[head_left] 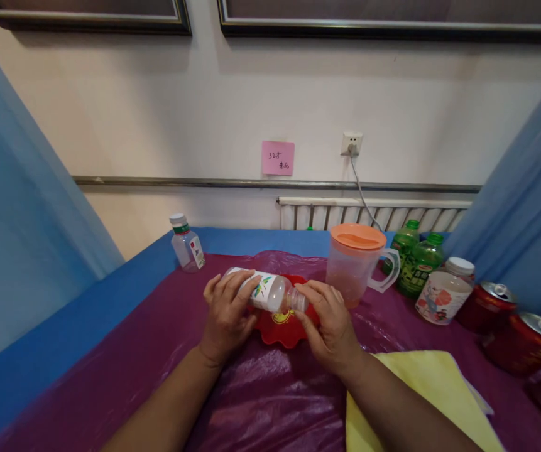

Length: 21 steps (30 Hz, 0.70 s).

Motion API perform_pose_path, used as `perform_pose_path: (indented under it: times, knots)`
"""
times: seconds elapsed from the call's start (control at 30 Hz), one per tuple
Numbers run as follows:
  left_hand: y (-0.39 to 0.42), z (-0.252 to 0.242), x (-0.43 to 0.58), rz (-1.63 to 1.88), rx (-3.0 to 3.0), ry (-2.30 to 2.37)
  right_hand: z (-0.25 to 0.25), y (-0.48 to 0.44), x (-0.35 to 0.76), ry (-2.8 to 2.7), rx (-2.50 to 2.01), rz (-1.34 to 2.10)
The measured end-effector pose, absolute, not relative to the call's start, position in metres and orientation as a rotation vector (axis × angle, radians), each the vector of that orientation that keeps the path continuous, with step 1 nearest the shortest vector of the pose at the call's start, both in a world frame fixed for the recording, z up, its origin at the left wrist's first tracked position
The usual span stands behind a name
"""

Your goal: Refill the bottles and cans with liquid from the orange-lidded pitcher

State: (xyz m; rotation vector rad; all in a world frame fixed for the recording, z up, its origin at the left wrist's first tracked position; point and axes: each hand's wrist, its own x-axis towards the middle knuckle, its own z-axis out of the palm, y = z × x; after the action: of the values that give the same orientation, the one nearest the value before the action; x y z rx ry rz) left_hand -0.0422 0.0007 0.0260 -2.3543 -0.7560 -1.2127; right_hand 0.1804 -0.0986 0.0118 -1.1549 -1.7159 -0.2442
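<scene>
Clear plastic bottle point(277, 295), lying sideways above a red scalloped dish point(282, 337): I see the left hand point(227, 312) wrapped around its labelled body and the right hand point(327, 320) pinching its neck end. Just right of the dish, I make out an orange-lidded jug point(348, 270); nearer me, a yellow cloth point(421, 389) on purple sheeting point(270, 402); farther left, a white-capped bottle point(186, 246).
</scene>
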Motion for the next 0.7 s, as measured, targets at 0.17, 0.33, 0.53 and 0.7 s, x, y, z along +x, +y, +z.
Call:
perform_pose_path:
  times: [0.17, 0.33, 0.53, 0.7]
  knots:
    - [0.006, 0.025, -0.047, -1.260, -2.341, -0.891, 0.022, -0.101, 0.187, -1.677, -1.172, -0.316]
    - [0.015, 0.018, -0.048, -1.493, -2.302, -1.103, 0.045, -0.111, 0.181, -1.549, -1.280, 0.047]
    - [0.035, 0.008, -0.057, -1.879, -2.058, -1.502, 0.059, -0.133, 0.133, -1.868, -1.376, 0.522]
    - [0.045, 0.003, -0.064, -1.979, -1.996, -1.621, 0.034, -0.130, 0.079, -2.299, -1.437, 0.385]
